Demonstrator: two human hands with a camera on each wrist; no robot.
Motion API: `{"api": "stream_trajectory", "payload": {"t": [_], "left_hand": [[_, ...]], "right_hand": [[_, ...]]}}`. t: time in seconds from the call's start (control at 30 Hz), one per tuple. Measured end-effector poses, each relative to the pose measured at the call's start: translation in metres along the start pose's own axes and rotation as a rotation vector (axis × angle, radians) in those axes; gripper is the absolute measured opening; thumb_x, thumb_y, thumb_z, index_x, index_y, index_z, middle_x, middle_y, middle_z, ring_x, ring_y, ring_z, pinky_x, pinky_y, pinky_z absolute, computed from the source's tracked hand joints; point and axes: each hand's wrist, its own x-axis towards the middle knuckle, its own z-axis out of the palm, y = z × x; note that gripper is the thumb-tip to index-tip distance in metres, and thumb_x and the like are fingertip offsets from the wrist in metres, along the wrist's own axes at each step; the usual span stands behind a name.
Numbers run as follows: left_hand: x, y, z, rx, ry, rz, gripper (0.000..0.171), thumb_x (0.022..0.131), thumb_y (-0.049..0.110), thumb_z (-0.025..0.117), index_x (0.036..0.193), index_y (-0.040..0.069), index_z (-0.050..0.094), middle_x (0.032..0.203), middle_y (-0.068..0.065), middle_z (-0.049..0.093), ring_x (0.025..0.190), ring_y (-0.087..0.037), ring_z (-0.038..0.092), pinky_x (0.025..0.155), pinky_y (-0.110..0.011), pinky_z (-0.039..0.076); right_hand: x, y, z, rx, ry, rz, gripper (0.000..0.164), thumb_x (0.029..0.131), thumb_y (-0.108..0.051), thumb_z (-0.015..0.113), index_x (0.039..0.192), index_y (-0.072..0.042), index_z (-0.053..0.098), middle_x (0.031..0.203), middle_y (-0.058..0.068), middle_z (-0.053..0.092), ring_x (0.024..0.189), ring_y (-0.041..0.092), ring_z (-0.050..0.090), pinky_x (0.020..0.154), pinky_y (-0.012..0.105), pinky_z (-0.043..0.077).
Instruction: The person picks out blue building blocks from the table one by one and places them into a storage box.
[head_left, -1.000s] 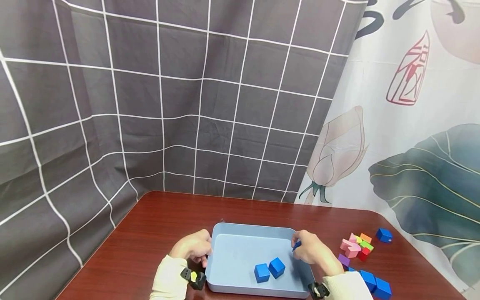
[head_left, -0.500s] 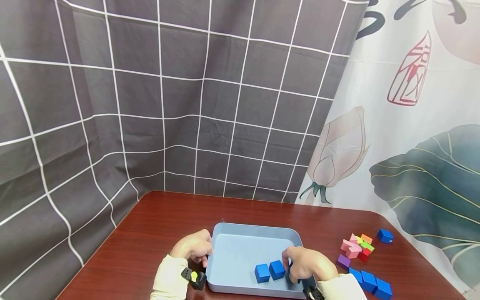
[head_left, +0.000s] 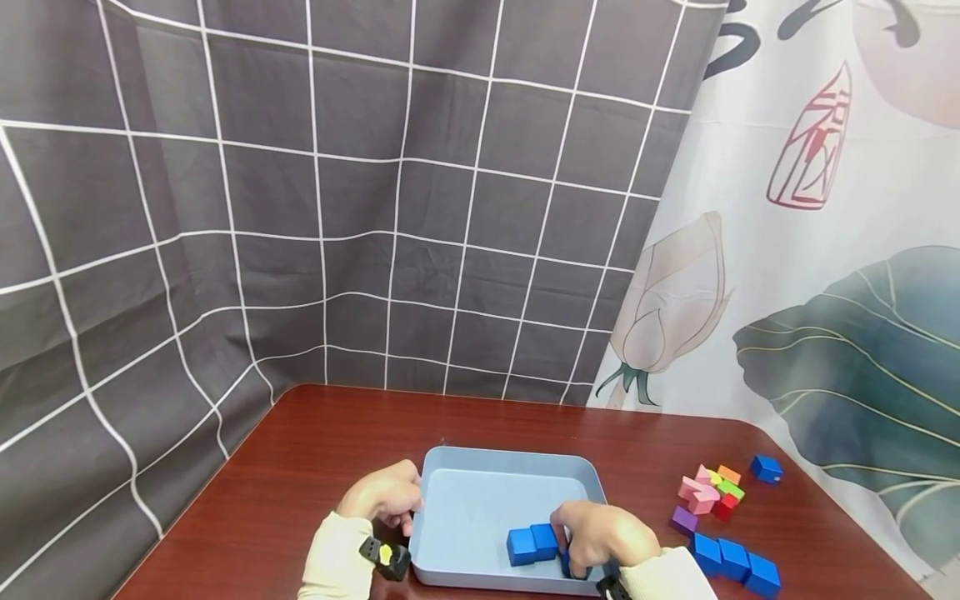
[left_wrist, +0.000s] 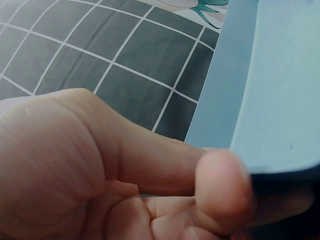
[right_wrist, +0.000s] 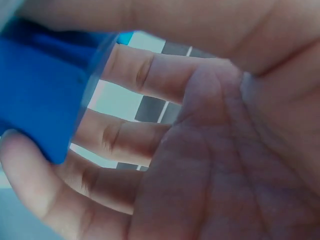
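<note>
A light blue tray (head_left: 480, 492) lies on the table. My left hand (head_left: 386, 493) grips its left side; in the left wrist view the thumb (left_wrist: 225, 190) is by the rim and a finger reaches under it. Inside the tray, my right hand (head_left: 603, 533) holds a blue block (right_wrist: 42, 90) between thumb and fingers. That block is mostly hidden by the hand in the head view. Just left of it, two blue blocks stand side by side, the left one (head_left: 521, 547) against the right one (head_left: 544, 542).
Right of the tray, a row of blue blocks (head_left: 733, 560) lies near a purple block (head_left: 684, 521). Behind them sits a cluster of pink, yellow, orange, green and red blocks (head_left: 703, 498). One more blue block (head_left: 767, 468) lies near the table's right edge.
My right hand has moved from the tray's right rim leftward and toward the front with its blue block. The right one of the two blocks has shifted against the other. The left hand stays.
</note>
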Motion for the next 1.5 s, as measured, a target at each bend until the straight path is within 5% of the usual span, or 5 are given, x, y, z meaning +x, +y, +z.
{"api": "stream_trajectory", "payload": {"t": [0.5,0.77,1.13,1.37,1.5], "left_hand": [[-0.001,0.0,0.0,0.008,-0.001,0.012,0.016,0.077,-0.007,0.048,0.064,-0.002,0.053,0.049,-0.004,0.046,0.036,-0.009,0.045,0.039,-0.018,0.032],[0.0,-0.002,0.0,-0.015,-0.02,0.015,0.015,0.077,-0.008,0.047,0.066,-0.004,0.056,0.05,-0.004,0.047,0.035,-0.009,0.045,0.038,-0.017,0.031],[-0.002,-0.001,0.0,0.004,-0.013,0.018,0.015,0.078,-0.007,0.047,0.066,-0.004,0.057,0.047,-0.003,0.046,0.035,-0.009,0.044,0.038,-0.018,0.031],[-0.002,0.001,0.0,0.015,-0.01,0.029,0.016,0.075,-0.008,0.045,0.064,-0.002,0.053,0.046,-0.002,0.046,0.034,-0.007,0.042,0.037,-0.017,0.029],[-0.002,0.001,0.0,0.027,-0.003,0.036,0.015,0.075,-0.008,0.045,0.063,-0.002,0.053,0.045,-0.002,0.045,0.033,-0.006,0.042,0.037,-0.017,0.03]], "right_hand": [[0.007,0.0,0.008,-0.032,0.008,-0.031,0.026,0.058,0.006,0.067,0.065,-0.012,0.049,0.057,-0.003,0.041,0.054,0.012,0.038,0.047,0.024,0.028],[0.0,0.004,-0.003,0.102,-0.032,0.022,0.03,0.064,-0.011,0.078,0.083,-0.017,0.056,0.074,0.001,0.053,0.069,0.019,0.048,0.058,0.036,0.042],[-0.026,0.036,-0.033,0.238,0.053,0.037,0.032,0.067,-0.011,0.077,0.092,-0.011,0.058,0.075,0.006,0.053,0.071,0.02,0.05,0.062,0.037,0.044],[-0.04,0.061,-0.04,0.312,0.096,0.201,0.03,0.066,-0.006,0.074,0.09,-0.009,0.055,0.075,0.007,0.054,0.043,0.013,0.034,0.039,0.02,0.032],[-0.044,0.078,-0.043,0.326,0.135,0.226,0.036,0.065,-0.001,0.069,0.099,-0.001,0.056,0.078,0.009,0.056,0.049,0.015,0.044,0.042,0.024,0.04]]}}
